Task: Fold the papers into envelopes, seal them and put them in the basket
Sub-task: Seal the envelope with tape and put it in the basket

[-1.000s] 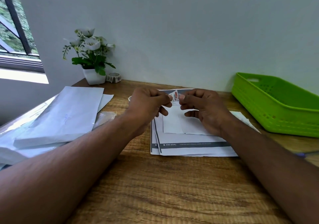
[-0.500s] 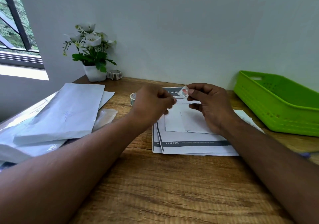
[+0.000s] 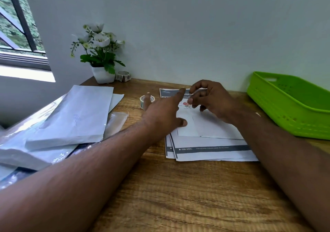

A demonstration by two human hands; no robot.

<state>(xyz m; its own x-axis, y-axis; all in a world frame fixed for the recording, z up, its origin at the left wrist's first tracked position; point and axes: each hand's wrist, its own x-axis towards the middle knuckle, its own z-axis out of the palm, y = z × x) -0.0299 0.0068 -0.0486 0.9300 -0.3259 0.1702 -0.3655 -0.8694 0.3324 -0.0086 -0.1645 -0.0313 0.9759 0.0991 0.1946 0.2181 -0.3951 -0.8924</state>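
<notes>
Left hand (image 3: 164, 112) has released the pinch of half a second ago and now spreads straight fingers, holding nothing, thumb on the folded white paper envelope (image 3: 201, 124); right hand (image 3: 212, 99) has lowered its small red-printed sticker (image 3: 186, 104) onto the envelope's top edge, fingertips curled around it; envelope lies flat on printed sheets (image 3: 210, 151) on the wooden table (image 3: 178, 196); green plastic basket (image 3: 292, 106) stands right; clear tape roll (image 3: 147, 100) left.
</notes>
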